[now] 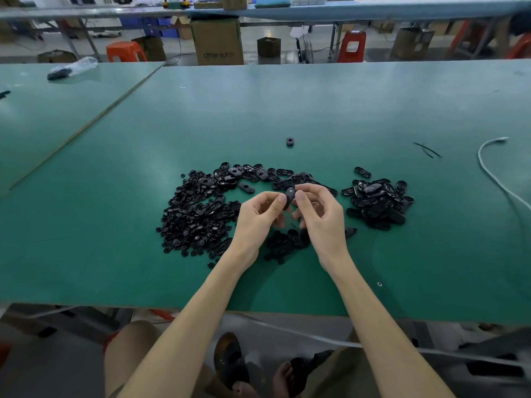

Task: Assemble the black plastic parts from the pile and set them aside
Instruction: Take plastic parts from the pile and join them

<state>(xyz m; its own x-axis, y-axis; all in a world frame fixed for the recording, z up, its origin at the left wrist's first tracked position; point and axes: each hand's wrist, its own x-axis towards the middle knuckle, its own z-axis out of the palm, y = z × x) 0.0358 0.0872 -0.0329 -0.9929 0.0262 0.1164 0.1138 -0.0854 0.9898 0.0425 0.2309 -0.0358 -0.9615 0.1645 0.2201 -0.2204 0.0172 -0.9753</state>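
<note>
- Left stands a large pile of black parts [195,214]; right, a smaller heap [379,202]; beyond, an arc of oval shells [253,173].
- Past the arc the green table [316,110] is open (one stray part [290,141] sits there).
- A white cable [488,170] crosses the far right.

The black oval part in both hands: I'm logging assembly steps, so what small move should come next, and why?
Probably press the black oval part together a little harder. Both the left hand and the right hand pinch it above the table, so it seems unfinished. Whether it is fully seated cannot be told.
</note>
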